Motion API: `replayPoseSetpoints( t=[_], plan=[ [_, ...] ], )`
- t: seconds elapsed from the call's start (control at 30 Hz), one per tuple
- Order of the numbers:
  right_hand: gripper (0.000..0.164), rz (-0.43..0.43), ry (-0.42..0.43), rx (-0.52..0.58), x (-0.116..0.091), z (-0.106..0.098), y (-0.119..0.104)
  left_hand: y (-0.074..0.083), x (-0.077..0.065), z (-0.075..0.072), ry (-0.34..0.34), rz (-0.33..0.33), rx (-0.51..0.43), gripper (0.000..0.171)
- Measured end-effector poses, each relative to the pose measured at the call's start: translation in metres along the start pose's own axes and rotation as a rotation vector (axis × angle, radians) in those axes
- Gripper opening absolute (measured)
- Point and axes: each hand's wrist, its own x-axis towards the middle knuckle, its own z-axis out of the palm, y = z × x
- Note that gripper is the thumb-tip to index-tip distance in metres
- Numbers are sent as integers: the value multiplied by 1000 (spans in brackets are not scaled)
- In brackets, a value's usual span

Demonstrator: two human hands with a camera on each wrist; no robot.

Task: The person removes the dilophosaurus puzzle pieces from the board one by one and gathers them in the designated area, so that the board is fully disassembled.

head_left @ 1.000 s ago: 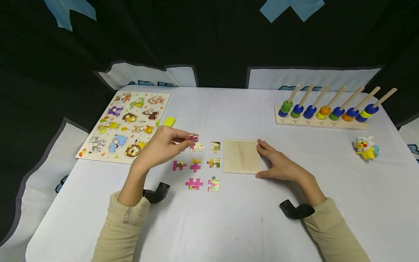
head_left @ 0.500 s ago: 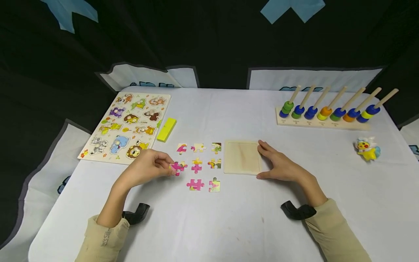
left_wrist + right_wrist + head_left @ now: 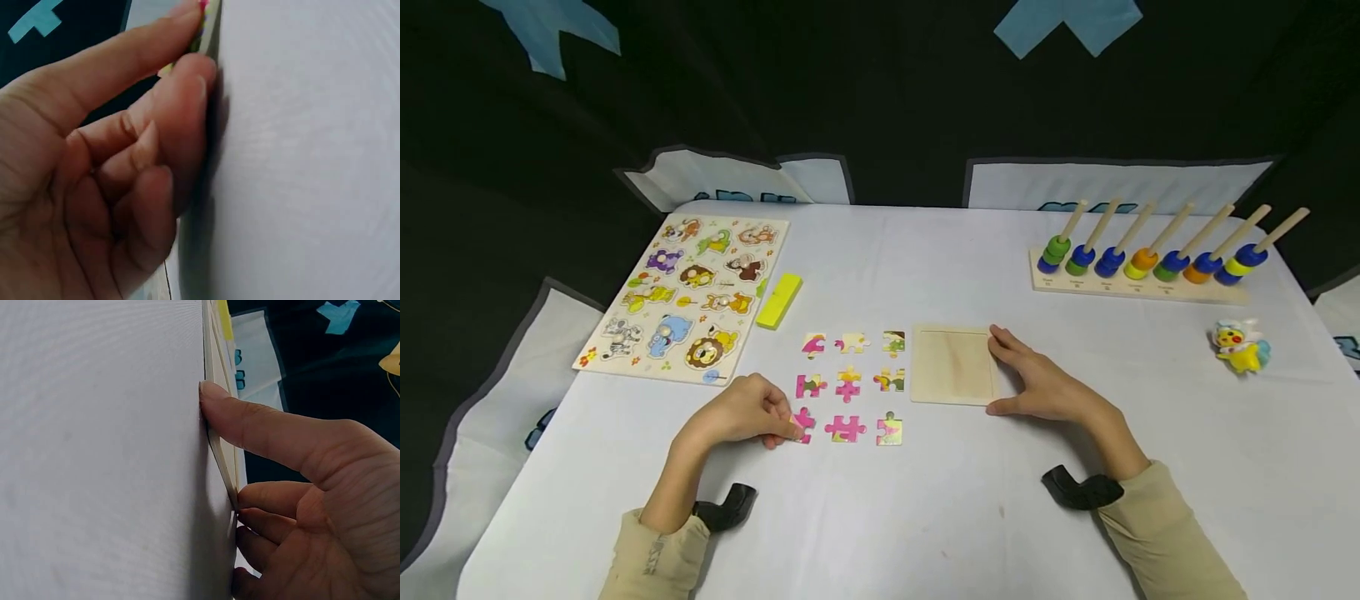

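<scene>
At the lower-left corner of a grid of jigsaw pieces, my left hand (image 3: 741, 412) pinches a pink puzzle piece (image 3: 806, 419) by its left side, down at the table. In the left wrist view the thumb and index finger meet at the piece's edge, and most of it is hidden. To the right of the grid lies a square wooden puzzle tray (image 3: 953, 364), bare inside. My right hand (image 3: 1045, 387) rests along the tray's right edge, index finger near the upper corner and thumb near the lower one. The right wrist view shows the thumb (image 3: 219, 406) touching the tray's edge.
A yellow block (image 3: 779, 301) lies beside an animal peg-puzzle board (image 3: 688, 296) at the left. At the back right stands a wooden counting rack (image 3: 1138, 285) with coloured rings on pegs. A small yellow figurine (image 3: 1240, 346) is at the far right.
My left hand has carried the puzzle piece from the top of the grid down to its lower-left corner, uncovering the yellow block and the upper-left pieces. The right hand has stayed at the tray.
</scene>
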Motion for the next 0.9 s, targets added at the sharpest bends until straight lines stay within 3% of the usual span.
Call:
replayPoseSetpoints(
  t=[0.27, 0.57, 0.9],
  plan=[
    [95, 3, -4, 9, 0, 4, -4, -7, -3, 6, 28, -62, -10, 33],
    [94, 2, -1, 22, 2, 9, -8, -7, -10, 4, 45, -97, 40, 34],
    [95, -13, -9, -7, 5, 5, -12, -10, -15, 5, 63, -106, 11, 35]
  ],
)
